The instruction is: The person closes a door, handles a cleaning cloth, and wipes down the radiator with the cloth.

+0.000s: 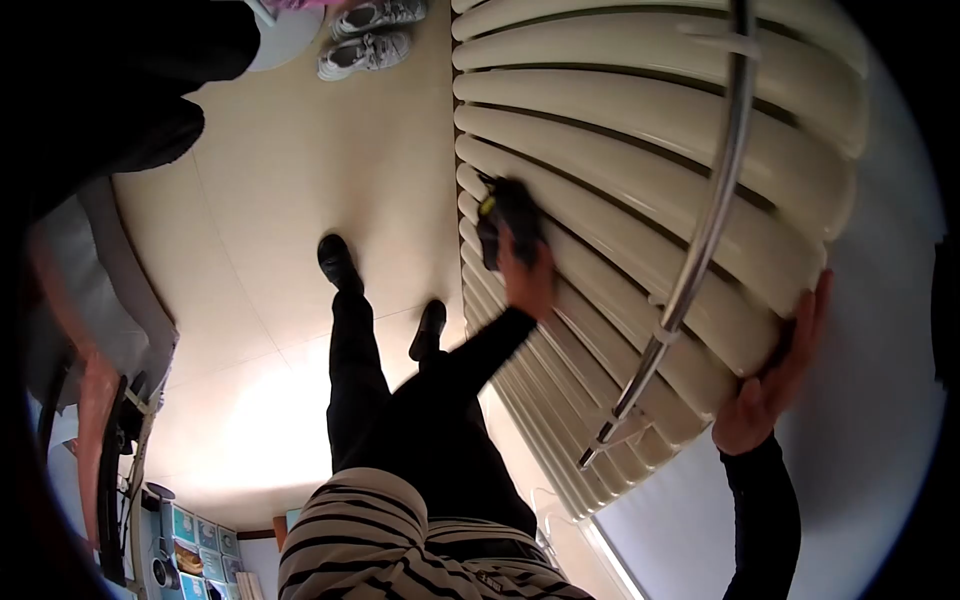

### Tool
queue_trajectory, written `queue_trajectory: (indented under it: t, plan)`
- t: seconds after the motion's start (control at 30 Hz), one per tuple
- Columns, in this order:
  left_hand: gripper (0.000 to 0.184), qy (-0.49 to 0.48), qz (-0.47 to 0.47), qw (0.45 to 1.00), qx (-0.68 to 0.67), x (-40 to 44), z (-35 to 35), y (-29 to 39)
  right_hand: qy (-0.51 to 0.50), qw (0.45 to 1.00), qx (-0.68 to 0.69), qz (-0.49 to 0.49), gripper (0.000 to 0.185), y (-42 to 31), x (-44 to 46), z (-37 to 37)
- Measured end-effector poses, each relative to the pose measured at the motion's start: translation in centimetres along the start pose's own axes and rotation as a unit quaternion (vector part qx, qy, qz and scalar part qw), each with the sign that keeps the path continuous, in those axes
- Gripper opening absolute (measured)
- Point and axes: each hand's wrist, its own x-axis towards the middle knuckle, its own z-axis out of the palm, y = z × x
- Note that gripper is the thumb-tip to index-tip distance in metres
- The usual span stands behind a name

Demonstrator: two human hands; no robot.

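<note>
A cream radiator [610,185] with several rounded columns fills the right half of the head view. My left hand [527,275] is closed on a dark cloth [512,215] with a small yellow patch, pressed against the lower part of the columns; both are slightly blurred. On the radiator's upper edge, beside the wall, rests my right hand [772,375], its fingers stretched out and holding nothing. A shiny metal rail [705,230] runs across the front of the columns, between my two hands.
White lace-up shoes [368,55] stand on the pale floor [250,200] near a white round base [288,40]. Dark cloth-like shapes [150,130] hang at the upper left. Grey covered furniture [120,270] lines the left side. A pale wall [870,420] rises behind the radiator.
</note>
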Motion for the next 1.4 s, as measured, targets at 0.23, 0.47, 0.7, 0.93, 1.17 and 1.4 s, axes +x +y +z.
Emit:
queue_trajectory:
  t: [0.23, 0.47, 0.7, 0.93, 1.17, 1.4]
  plan:
    - [0.058, -0.278, 0.526, 0.798, 0.091, -8.8, -3.3, 12.1, -0.003, 0.999, 0.032, -0.029, 0.079, -0.2, 0.7, 0.0]
    - [0.052, -0.312, 0.661, 0.671, 0.126, -0.1, -3.9, 9.5, -0.020, 0.999, 0.037, -0.013, 0.083, 0.1, 0.3, 0.1]
    - [0.074, -0.116, 0.168, 0.974, 0.097, 4.2, -5.1, -7.0, -0.026, 0.999, 0.035, -0.005, 0.087, 0.5, 0.0, 0.1]
    - [0.057, -0.090, -0.117, 0.977, 0.157, 12.1, -5.0, -11.5, -0.024, 0.999, 0.022, -0.019, 0.085, 0.4, 0.3, -0.1]
    - [0.067, -0.143, 0.140, 0.971, 0.134, -3.3, -5.8, 1.1, 0.017, 0.992, 0.117, -0.039, 0.080, 1.1, 0.0, 0.6]
    - [0.055, -0.306, 0.561, 0.761, 0.116, -7.8, -6.4, 9.6, 0.056, 0.980, 0.160, -0.107, 0.070, 1.2, 0.3, 1.0]
